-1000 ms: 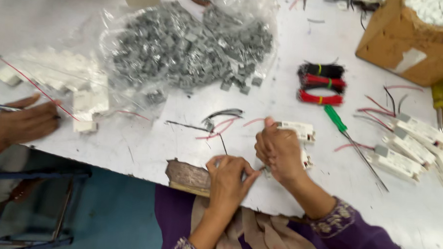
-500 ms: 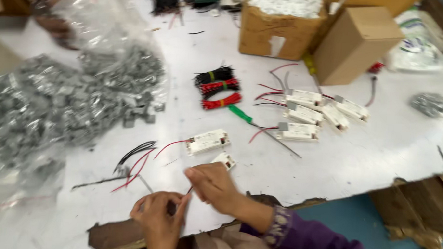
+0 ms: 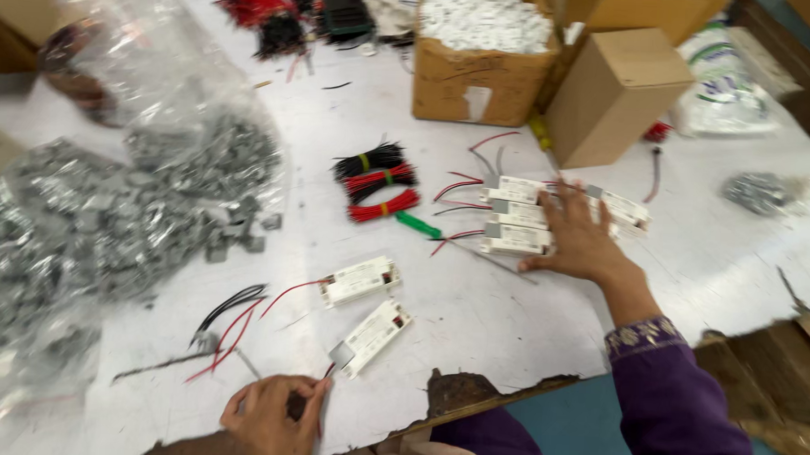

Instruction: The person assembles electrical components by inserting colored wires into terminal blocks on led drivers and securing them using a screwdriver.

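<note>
Fingers of our right hand [image 3: 577, 238] are lying spread and flat on the stacked white boxes [image 3: 516, 215], long axes crosswise; our left hand [image 3: 271, 417] is pinching a red wire [image 3: 326, 374] near us.

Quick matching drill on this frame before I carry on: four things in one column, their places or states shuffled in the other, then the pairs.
1. right hand
2. left hand
3. green-handled screwdriver
4. open cardboard box

A. filled with small white parts
B. at the near table edge, pinching a red wire
C. lying just below the wire bundles
D. resting on the stack of white modules

Pairs: 1-D, 2-B, 3-C, 4-A
</note>
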